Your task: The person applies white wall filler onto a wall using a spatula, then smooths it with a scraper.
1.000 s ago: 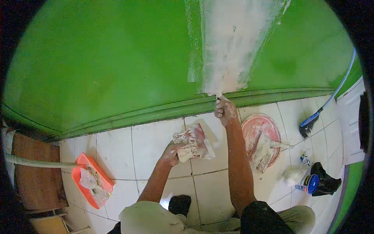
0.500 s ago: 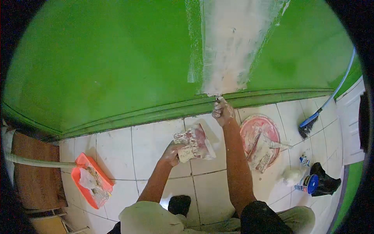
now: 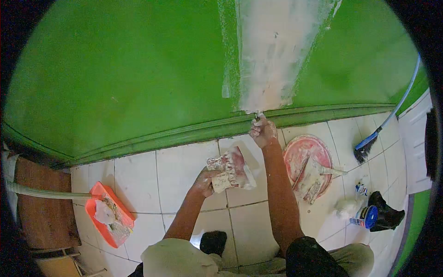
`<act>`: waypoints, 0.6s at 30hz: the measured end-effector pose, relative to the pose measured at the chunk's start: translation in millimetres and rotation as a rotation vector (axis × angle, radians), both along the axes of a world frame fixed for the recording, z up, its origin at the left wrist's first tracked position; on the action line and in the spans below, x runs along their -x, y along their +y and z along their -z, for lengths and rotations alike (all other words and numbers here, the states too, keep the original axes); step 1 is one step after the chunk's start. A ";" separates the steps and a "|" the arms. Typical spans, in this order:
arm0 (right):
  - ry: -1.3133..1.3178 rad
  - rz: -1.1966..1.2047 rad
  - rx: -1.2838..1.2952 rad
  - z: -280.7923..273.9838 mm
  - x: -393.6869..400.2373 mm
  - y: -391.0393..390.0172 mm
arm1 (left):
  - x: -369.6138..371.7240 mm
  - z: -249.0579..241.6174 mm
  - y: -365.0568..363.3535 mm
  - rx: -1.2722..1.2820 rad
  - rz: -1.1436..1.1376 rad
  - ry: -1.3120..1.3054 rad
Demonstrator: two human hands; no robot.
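Note:
My left hand (image 3: 203, 183) is closed round the putty-crusted handle of a wide putty knife (image 3: 237, 170), held above the floor tiles with its broad blade toward the right. At the foot of a white putty strip (image 3: 270, 60) on the green wall, my right hand (image 3: 264, 132) has its fingers curled together. A small bit of something shows at its fingertips, too little to name. To the right of that arm, a round pink basin (image 3: 319, 148) smeared with putty sits on the floor, with a putty-covered scraper (image 3: 318, 174) lying across it.
An orange dustpan (image 3: 99, 226) with rubbish in it lies at the left, near a brown wooden panel (image 3: 46, 203). Toward the right are a blue broom (image 3: 367, 142), a blue-lidded tub (image 3: 370, 217) and a black bag (image 3: 387, 213). A green skirting (image 3: 184, 133) runs along the wall.
My right hand has shifted very slightly left at the bottom of the putty strip. My left hand and the putty knife stay almost where they were.

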State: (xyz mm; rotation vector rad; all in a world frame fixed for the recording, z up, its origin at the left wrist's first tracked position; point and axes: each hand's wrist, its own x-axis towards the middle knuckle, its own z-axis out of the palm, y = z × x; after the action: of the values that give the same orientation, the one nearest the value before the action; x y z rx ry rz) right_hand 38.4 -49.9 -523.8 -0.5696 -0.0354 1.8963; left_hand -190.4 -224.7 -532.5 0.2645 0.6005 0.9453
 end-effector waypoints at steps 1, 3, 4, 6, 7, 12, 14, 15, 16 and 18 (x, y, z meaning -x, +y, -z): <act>-0.034 -0.011 -0.079 -9.1 0.1 -1.4 | 1.1 2.5 -0.1 0.001 0.000 0.000; -0.066 -0.026 -0.159 -19.8 0.7 -4.1 | 3.7 10.7 -1.2 0.020 0.012 0.074; -0.079 -0.031 -0.166 -20.9 -0.9 -7.2 | 4.9 15.6 -2.2 0.026 0.015 0.099; -0.093 -0.035 -0.174 -15.1 -4.2 -10.7 | 5.3 20.8 -3.9 -0.031 -0.005 -0.048; 0.025 -0.026 -0.132 -4.1 -4.0 -9.8 | 3.7 15.4 -3.5 -0.049 -0.010 -0.098; 0.006 -0.017 -0.082 -5.7 -1.8 -7.7 | 1.4 4.0 0.0 0.063 -0.020 0.127; 0.032 -0.035 -0.087 -13.7 -2.6 -3.4 | 4.0 15.5 -0.2 0.052 -0.015 0.075; 0.032 -0.037 -0.090 -15.7 -3.2 -2.1 | 3.7 11.9 -0.3 0.037 -0.009 0.025; 0.049 -0.046 -0.091 -17.1 -4.5 -0.6 | 3.0 8.5 -0.7 0.036 -0.010 0.025; 0.068 -0.053 -0.089 -19.8 -7.5 -0.1 | 1.3 -0.3 -1.7 0.001 0.006 0.001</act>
State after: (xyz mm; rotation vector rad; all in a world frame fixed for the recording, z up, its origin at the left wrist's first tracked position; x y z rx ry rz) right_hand 45.9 -50.0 -504.0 -0.4476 -0.0917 1.9538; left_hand -191.8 -226.5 -532.2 0.2659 0.6004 0.9392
